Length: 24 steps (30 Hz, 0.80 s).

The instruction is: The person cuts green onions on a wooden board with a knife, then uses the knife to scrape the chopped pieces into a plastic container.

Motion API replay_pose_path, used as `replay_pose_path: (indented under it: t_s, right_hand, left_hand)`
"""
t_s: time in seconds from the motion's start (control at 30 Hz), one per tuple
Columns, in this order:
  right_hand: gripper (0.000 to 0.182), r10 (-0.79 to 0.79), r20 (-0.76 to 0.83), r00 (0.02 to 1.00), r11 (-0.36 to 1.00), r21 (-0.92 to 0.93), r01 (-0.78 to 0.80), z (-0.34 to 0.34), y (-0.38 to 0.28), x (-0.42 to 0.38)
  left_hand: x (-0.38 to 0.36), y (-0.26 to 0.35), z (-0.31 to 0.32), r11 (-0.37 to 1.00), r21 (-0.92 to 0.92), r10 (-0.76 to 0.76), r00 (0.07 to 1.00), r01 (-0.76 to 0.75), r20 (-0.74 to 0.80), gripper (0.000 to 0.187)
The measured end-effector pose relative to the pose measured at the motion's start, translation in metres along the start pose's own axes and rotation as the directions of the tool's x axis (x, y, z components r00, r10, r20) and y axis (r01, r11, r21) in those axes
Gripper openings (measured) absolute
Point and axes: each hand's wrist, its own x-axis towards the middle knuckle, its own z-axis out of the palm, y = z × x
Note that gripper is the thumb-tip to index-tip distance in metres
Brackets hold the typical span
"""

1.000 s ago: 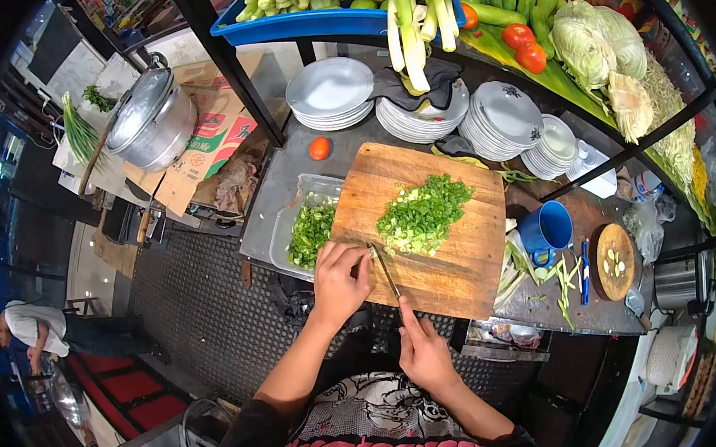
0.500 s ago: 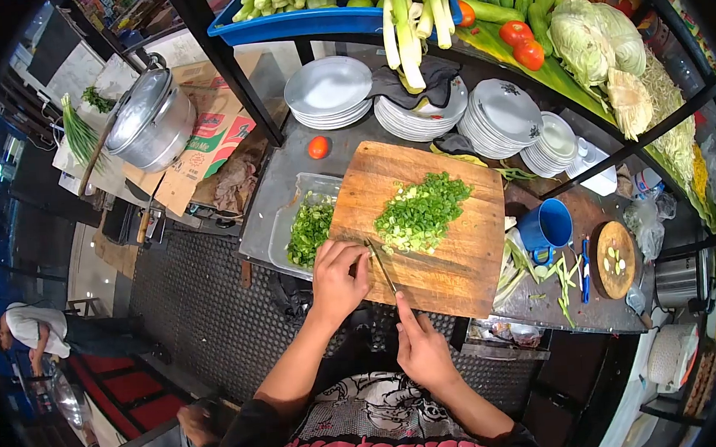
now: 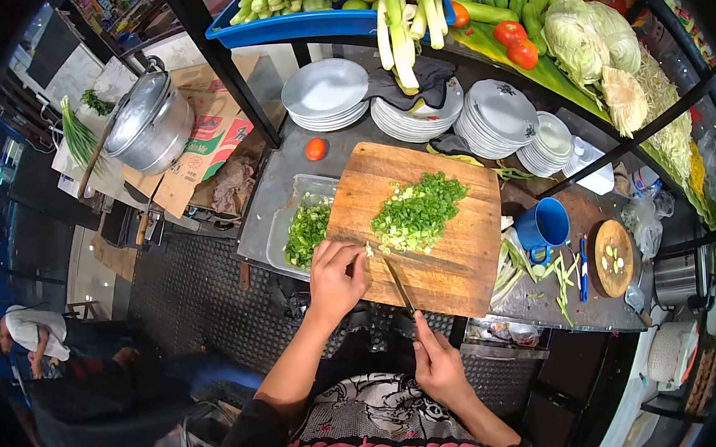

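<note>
A wooden cutting board (image 3: 452, 258) lies on the metal counter with a heap of chopped green onion (image 3: 417, 211) on it. My left hand (image 3: 337, 276) rests curled on the board's near left edge, pressing a small bit of onion by the heap. My right hand (image 3: 436, 361) grips a knife (image 3: 397, 280) by its handle. The blade points up toward the heap and lies just right of my left fingers. A clear tray (image 3: 280, 237) with more chopped greens (image 3: 309, 229) sits under the board's left side.
Stacks of plates (image 3: 326, 93) (image 3: 506, 113) stand behind the board, with a tomato (image 3: 315, 148) on the counter. A blue mug (image 3: 544, 225) and vegetable trimmings lie to the right. A shelf above holds cabbage, tomatoes and cucumbers. A blurred person passes at lower left.
My right hand has drawn back toward me and to the right, taking the knife away from my left fingers. A dark blurred person has come into view at lower left.
</note>
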Motion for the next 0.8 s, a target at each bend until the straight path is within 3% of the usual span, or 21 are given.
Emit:
replay_pose_path:
  t_s: [0.27, 0.8]
  right_hand:
    - [0.074, -0.033, 0.030, 0.999, 0.995, -0.093, 0.036, 0.024, -0.004, 0.030]
    - [0.071, -0.031, 0.021, 0.999, 0.980, -0.194, 0.034, 0.022, -0.021, 0.046]
  left_hand:
    - [0.000, 0.001, 0.001, 1.000, -0.018, -0.019, 1.000, 0.019, -0.010, 0.009]
    - [-0.001, -0.001, 0.001, 1.000, -0.009, -0.022, 1.000, 0.022, 0.017, 0.009]
